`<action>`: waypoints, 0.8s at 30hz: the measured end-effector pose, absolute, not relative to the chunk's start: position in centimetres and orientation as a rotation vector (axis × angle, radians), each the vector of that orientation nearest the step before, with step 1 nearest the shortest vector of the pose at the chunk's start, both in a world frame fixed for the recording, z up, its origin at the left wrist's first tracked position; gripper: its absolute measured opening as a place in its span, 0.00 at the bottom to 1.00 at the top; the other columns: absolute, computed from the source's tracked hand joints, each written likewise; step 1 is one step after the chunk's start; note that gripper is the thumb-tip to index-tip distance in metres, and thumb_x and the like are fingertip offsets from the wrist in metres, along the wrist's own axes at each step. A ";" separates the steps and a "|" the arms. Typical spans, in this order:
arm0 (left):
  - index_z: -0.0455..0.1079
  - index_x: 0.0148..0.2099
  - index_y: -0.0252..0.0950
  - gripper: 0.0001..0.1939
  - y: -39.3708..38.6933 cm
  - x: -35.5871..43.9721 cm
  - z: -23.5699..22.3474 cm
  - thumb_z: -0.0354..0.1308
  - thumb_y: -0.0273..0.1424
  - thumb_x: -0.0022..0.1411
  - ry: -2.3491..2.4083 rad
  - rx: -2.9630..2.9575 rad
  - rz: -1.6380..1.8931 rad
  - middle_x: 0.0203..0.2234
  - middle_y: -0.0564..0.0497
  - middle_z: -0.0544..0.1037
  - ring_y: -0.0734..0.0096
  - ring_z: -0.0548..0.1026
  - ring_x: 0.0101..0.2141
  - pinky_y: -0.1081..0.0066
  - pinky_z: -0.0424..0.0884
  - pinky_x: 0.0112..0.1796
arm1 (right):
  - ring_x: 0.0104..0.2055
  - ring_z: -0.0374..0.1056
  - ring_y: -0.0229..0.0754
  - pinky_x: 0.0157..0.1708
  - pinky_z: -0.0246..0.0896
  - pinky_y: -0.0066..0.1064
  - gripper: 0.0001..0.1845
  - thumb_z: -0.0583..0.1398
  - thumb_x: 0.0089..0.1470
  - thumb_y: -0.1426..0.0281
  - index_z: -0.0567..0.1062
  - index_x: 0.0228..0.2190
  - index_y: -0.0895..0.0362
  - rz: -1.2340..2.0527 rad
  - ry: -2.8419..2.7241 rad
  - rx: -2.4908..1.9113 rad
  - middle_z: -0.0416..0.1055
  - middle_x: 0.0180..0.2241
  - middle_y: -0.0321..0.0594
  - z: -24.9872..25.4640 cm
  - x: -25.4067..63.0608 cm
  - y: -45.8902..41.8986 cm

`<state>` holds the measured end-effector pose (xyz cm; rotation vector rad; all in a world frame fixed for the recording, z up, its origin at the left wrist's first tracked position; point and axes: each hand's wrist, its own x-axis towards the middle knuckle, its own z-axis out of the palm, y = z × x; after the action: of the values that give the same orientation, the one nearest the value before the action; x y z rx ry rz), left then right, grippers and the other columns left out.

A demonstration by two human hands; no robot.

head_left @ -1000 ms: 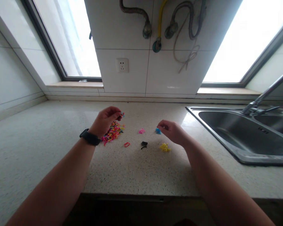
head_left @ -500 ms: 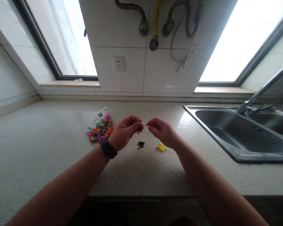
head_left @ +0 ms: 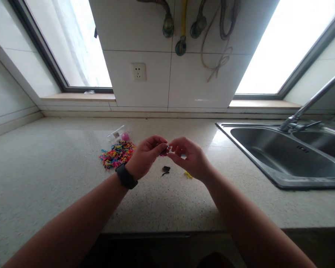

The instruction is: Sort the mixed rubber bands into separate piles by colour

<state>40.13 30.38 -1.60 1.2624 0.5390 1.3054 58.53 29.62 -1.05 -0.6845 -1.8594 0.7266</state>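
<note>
My left hand [head_left: 149, 154], with a dark watch [head_left: 126, 176] on its wrist, pinches a small bunch of coloured rubber bands [head_left: 166, 148] between thumb and fingers. My right hand [head_left: 188, 154] meets it from the right, its thumb and forefinger apart at the edge of that bunch. Left of my left hand spreads a heap of mixed rubber bands [head_left: 117, 154]. Black rubber bands [head_left: 165, 169] lie in front of my hands. A yellow pile [head_left: 188, 175] is partly covered by my right hand, and only a sliver of blue shows behind it.
A clear plastic bag [head_left: 116, 134] with a pink thing in it lies behind the heap. The steel sink [head_left: 284, 156] with its tap [head_left: 304, 111] is set into the counter [head_left: 156, 208] on the right. A tiled wall with a socket [head_left: 139, 72] rises behind.
My left hand moved right from over the heap, carrying the bunch to the middle. My right hand left the blue pile and moved left until its fingertips met the bunch.
</note>
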 end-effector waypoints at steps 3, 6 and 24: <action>0.75 0.39 0.36 0.08 30.5 40.0 -1.8 0.68 0.32 0.59 0.571 1.299 1.287 0.30 0.52 0.77 0.76 0.74 0.30 0.72 0.70 0.34 | 0.29 0.66 0.35 0.30 0.66 0.31 0.09 0.64 0.58 0.65 0.74 0.41 0.52 0.717 -1.870 -0.702 0.69 0.32 0.35 -1.2 58.6 29.8; 0.76 0.38 0.35 0.08 30.5 40.0 -1.9 0.68 0.32 0.58 0.591 1.317 1.289 0.28 0.52 0.77 0.76 0.73 0.28 0.73 0.70 0.32 | 0.30 0.66 0.35 0.30 0.67 0.31 0.07 0.63 0.59 0.65 0.75 0.40 0.53 0.731 -1.863 -0.712 0.71 0.32 0.36 -1.2 58.7 29.8; 0.74 0.35 0.33 0.07 29.8 39.8 -0.4 0.68 0.27 0.54 0.620 1.140 1.383 0.24 0.54 0.77 0.79 0.75 0.25 0.77 0.71 0.30 | 0.24 0.68 0.32 0.23 0.68 0.26 0.05 0.65 0.56 0.69 0.74 0.33 0.56 0.987 -1.707 -0.652 0.70 0.24 0.32 -0.7 58.3 29.5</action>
<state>39.78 29.83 -0.39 1.1399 0.6196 1.3826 58.28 29.49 -0.73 -0.6518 -1.7070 0.9872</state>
